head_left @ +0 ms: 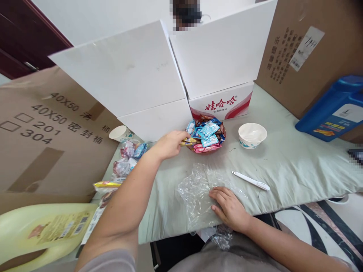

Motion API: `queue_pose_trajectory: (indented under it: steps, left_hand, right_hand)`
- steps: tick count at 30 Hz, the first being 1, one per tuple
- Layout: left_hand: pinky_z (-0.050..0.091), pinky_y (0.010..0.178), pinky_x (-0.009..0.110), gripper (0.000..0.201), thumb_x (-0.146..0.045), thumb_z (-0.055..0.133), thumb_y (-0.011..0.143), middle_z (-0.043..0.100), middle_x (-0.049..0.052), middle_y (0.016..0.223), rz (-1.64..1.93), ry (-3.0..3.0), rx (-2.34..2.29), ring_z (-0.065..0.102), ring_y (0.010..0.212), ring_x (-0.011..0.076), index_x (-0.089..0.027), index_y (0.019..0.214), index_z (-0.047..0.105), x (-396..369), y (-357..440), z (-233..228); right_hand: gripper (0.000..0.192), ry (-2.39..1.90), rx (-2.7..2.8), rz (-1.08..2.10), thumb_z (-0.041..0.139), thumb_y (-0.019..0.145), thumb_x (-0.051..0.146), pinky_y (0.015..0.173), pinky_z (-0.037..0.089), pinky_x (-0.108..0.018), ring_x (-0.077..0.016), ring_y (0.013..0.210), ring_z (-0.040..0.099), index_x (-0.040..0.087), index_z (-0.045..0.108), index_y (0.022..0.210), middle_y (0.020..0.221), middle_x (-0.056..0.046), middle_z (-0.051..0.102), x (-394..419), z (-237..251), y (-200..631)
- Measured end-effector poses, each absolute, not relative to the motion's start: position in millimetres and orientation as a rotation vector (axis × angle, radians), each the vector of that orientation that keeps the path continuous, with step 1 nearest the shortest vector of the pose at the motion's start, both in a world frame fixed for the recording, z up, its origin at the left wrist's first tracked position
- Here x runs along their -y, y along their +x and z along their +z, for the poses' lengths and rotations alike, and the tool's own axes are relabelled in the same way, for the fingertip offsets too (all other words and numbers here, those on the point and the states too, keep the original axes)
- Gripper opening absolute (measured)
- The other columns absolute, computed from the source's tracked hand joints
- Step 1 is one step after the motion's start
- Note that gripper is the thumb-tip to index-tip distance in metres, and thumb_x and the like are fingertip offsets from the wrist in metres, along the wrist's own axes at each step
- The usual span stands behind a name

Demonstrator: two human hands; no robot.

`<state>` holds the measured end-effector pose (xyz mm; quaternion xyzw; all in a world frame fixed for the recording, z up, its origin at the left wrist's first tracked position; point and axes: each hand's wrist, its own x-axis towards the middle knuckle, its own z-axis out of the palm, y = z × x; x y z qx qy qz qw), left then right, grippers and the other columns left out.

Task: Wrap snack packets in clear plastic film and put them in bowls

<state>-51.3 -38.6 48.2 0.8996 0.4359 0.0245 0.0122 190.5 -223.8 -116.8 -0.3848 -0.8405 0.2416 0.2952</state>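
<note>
My left hand is stretched out across the tabletop to the heap of snack packets, its fingers closed on a yellow packet at the heap's near left edge; the arm is nearly straight, running from the lower left up to the pile. The packets lie piled in a low dish just in front of the white box, so they sit at the far end of my reach. My right hand lies flat, palm down and fingers spread, on the clear plastic bag, which is crumpled on the pale cloth close to me and hangs a little over the near edge; pressed like that, the bag stays put. The two hands are well apart. A white bowl stands right of the heap, a white pen-like stick lies between bowl and bag, and more wrapped sweets lie beside my left forearm, near a paper cup.
</note>
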Motion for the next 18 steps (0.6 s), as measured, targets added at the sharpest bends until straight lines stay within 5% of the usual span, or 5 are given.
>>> queue_pose_trajectory:
  steps: [8,18]
  left_hand:
    - [0.045,0.091,0.031,0.047,0.001,0.049,0.071,0.064,0.005,0.110,-0.272,2.864,-1.244,0.059,0.104,0.0211,-0.025,0.104,0.070,21,-26,46]
    - [0.049,0.078,0.028,0.044,-0.006,0.052,0.074,0.069,0.007,0.100,-0.298,2.746,-1.475,0.065,0.089,0.0219,-0.021,0.113,0.065,15,-9,46]
  right_hand:
    - [0.029,-1.029,2.233,0.616,0.048,0.094,0.025,0.100,0.046,-0.048,-0.0258,0.118,0.054,0.017,0.056,0.121,0.119,-0.012,0.065,224,-118,189]
    - [0.029,-1.033,2.216,0.633,0.049,0.093,0.025,0.101,0.046,-0.046,-0.0250,0.118,0.054,0.017,0.056,0.120,0.118,-0.011,0.065,224,-117,190]
